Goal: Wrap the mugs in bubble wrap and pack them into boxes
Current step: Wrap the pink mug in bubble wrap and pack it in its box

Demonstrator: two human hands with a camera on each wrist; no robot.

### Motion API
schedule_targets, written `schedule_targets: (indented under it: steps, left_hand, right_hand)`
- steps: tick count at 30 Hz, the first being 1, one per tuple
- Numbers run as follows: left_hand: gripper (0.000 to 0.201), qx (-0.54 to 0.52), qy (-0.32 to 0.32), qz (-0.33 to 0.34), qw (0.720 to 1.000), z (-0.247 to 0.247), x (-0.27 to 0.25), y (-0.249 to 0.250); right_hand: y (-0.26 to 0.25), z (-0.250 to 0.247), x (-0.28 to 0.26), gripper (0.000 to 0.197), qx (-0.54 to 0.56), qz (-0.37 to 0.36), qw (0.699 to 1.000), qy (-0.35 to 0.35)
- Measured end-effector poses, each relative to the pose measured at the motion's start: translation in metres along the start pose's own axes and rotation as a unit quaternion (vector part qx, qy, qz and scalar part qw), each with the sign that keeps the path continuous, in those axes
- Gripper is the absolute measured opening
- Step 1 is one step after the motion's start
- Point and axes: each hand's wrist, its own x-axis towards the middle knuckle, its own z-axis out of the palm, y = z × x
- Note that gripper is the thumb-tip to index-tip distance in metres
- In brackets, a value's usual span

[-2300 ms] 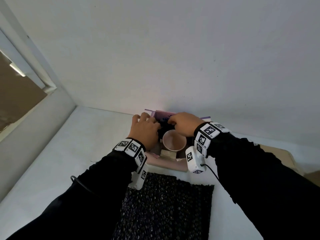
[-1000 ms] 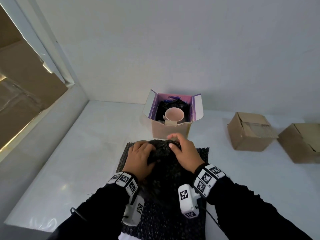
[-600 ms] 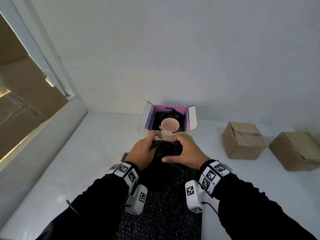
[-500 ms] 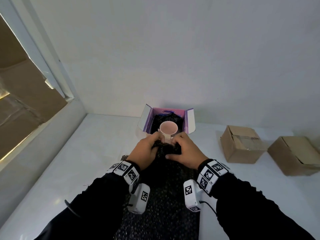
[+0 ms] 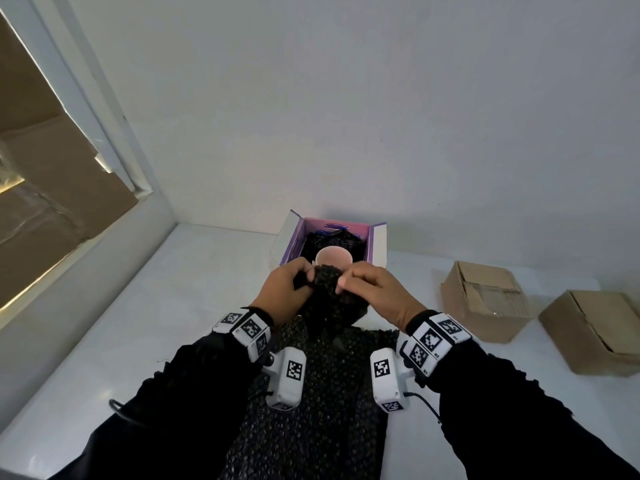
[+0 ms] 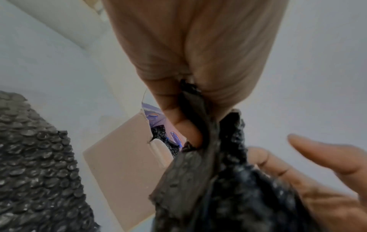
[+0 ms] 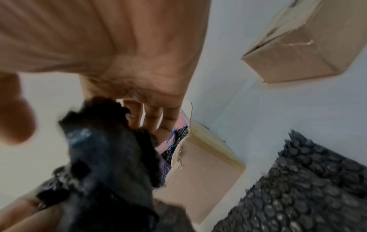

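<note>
Hands meet at the far edge of a black bubble wrap sheet (image 5: pixel 322 393), lifted off the white table (image 5: pixel 145 323) just in front of the open box (image 5: pixel 377 244). The left hand (image 5: pixel 284 292) pinches a bunched fold of the wrap between thumb and curled fingers (image 6: pixel 184 125), as the left wrist view shows plainly. The right hand (image 5: pixel 377 296) holds the same raised edge from the other side, thumb tip against the wrap; its fingers (image 7: pixel 152 116) lie behind the fold, and how tightly they close I cannot tell, since that view is blurred. The sheet's long axis runs from the person straight away toward the box: its near part lies flat on the table, its far end rises into a gathered hump between the two hands. Beyond the hands, the pink mug (image 5: pixel 334 258) stands upright in the box, mouth up, with more black wrap (image 5: pixel 332 242) packed around it and the purple-lined flaps standing open. Two closed cardboard boxes (image 5: pixel 485 299) (image 5: pixel 595 337) sit well apart to the right
</note>
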Motion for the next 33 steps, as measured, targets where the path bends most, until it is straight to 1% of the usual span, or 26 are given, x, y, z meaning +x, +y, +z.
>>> schedule_targets:
  steps: [1, 2, 3, 4, 5, 7, 9, 10, 12, 14, 16, 19, 20, 21, 23, 24, 25, 26, 27, 29, 30, 31, 33]
  left_hand:
    - [0.015, -0.040, -0.003, -0.008, 0.999, 0.000, 0.000, 0.002]
    - [0.009, -0.092, -0.010, -0.020, 0.995, 0.001, -0.001, 0.005]
    - [0.013, -0.144, -0.011, -0.038, 0.989, 0.002, -0.001, 0.009]
    - [0.021, -0.192, -0.006, -0.054, 0.980, 0.004, -0.001, 0.013]
    - [0.026, -0.225, 0.002, -0.060, 0.973, 0.005, -0.001, 0.015]
    - [0.028, -0.241, 0.021, -0.042, 0.969, 0.005, 0.003, 0.019]
    - [0.030, -0.240, 0.018, -0.029, 0.970, 0.001, 0.010, 0.018]
    - [0.030, -0.243, 0.015, -0.027, 0.970, -0.001, 0.015, 0.016]
    - [0.026, -0.248, 0.010, -0.014, 0.969, -0.005, 0.027, 0.014]
    - [0.024, -0.246, 0.002, 0.004, 0.969, -0.009, 0.039, 0.012]
    - [0.023, -0.212, 0.003, 0.022, 0.977, -0.013, 0.054, 0.010]
    - [0.023, -0.082, 0.019, 0.057, 0.995, -0.016, 0.080, 0.010]
    - [0.021, -0.033, 0.018, 0.077, 0.996, -0.016, 0.090, 0.011]
    - [0.018, 0.005, 0.009, 0.095, 0.995, -0.015, 0.100, 0.011]
    - [0.013, 0.042, -0.022, 0.098, 0.994, -0.014, 0.119, 0.009]
    - [0.014, 0.050, -0.037, 0.089, 0.994, -0.013, 0.128, 0.007]
    - [0.018, 0.065, -0.052, 0.078, 0.993, -0.012, 0.137, 0.002]
    - [0.024, 0.094, -0.069, 0.067, 0.991, -0.011, 0.145, -0.002]
    - [0.032, 0.131, -0.089, 0.059, 0.986, -0.009, 0.153, -0.008]
    - [0.048, 0.204, -0.140, 0.045, 0.968, -0.003, 0.166, -0.017]
    - [0.053, 0.225, -0.169, 0.041, 0.959, 0.001, 0.171, -0.020]
    - [0.057, 0.234, -0.200, 0.043, 0.951, 0.006, 0.176, -0.025]
    - [0.056, 0.258, -0.262, 0.045, 0.929, 0.014, 0.182, -0.034]
  right_hand:
    - [0.002, 0.001, 0.000, 0.022, 0.013, 0.007, 1.000, 0.006]
    - [0.003, 0.002, 0.001, 0.021, 0.021, 0.021, 0.999, 0.016]
    - [0.005, 0.002, 0.002, 0.016, 0.029, 0.028, 0.999, 0.024]
    - [0.006, 0.002, 0.003, 0.019, 0.036, 0.039, 0.998, 0.022]
    - [0.008, 0.002, 0.004, 0.027, 0.054, 0.053, 0.997, 0.011]
    - [0.007, 0.003, 0.006, 0.043, 0.115, 0.091, 0.989, -0.025]
    - [0.002, 0.004, 0.012, 0.060, 0.191, 0.121, 0.973, -0.057]
    - [-0.001, 0.004, 0.015, 0.063, 0.214, 0.131, 0.965, -0.072]
    - [-0.005, 0.001, 0.023, 0.060, 0.216, 0.139, 0.962, -0.091]
    - [-0.008, -0.003, 0.031, 0.049, 0.190, 0.141, 0.968, -0.085]
    - [-0.013, -0.009, 0.042, 0.042, 0.160, 0.142, 0.975, -0.058]
    - [-0.022, -0.020, 0.060, 0.030, 0.101, 0.151, 0.983, 0.011]
    - [-0.024, -0.023, 0.066, 0.021, 0.111, 0.166, 0.979, 0.035]
    - [-0.028, -0.026, 0.071, 0.015, 0.145, 0.183, 0.971, 0.055]
    - [-0.028, -0.034, 0.083, 0.031, 0.192, 0.210, 0.952, 0.115]
    - [-0.024, -0.039, 0.092, 0.033, 0.170, 0.216, 0.949, 0.155]
    - [-0.018, -0.043, 0.101, 0.033, 0.118, 0.215, 0.949, 0.200]
    - [-0.011, -0.046, 0.110, 0.032, 0.040, 0.202, 0.950, 0.236]
    - [-0.004, -0.048, 0.119, 0.031, -0.042, 0.182, 0.948, 0.257]
    - [0.005, -0.046, 0.131, 0.028, -0.174, 0.144, 0.941, 0.253]
    - [0.010, -0.044, 0.137, 0.027, -0.237, 0.132, 0.931, 0.246]
    - [0.013, -0.040, 0.142, 0.026, -0.300, 0.119, 0.916, 0.237]
    - [0.021, -0.031, 0.150, 0.027, -0.408, 0.103, 0.882, 0.214]
